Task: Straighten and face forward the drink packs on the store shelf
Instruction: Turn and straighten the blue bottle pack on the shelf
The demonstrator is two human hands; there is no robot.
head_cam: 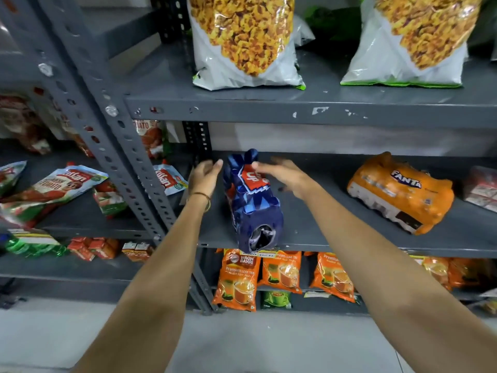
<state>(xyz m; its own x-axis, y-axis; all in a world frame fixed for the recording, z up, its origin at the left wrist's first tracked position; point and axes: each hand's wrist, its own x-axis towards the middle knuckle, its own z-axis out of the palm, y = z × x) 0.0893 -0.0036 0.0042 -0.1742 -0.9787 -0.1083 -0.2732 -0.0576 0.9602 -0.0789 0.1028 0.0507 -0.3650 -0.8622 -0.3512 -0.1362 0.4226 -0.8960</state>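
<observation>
A dark blue drink pack (252, 203) lies lengthwise on the grey middle shelf (322, 232), its near end hanging over the front edge. My left hand (203, 176) is just left of its far end, fingers apart, a small gap between them and the pack. Over the pack's far top my right hand (282, 175) hovers with spread fingers, the thumb at the red label; contact is unclear. An orange Fanta pack (400, 192) lies skewed on the same shelf, far to the right. A red pack (482, 188) shows at the right edge.
A slotted grey upright (129, 168) stands left of my left hand. Ketchup pouches (53, 189) lie on the left rack. Two big snack bags (242, 41) stand on the shelf above. Orange tea packets (238, 278) line the shelf below.
</observation>
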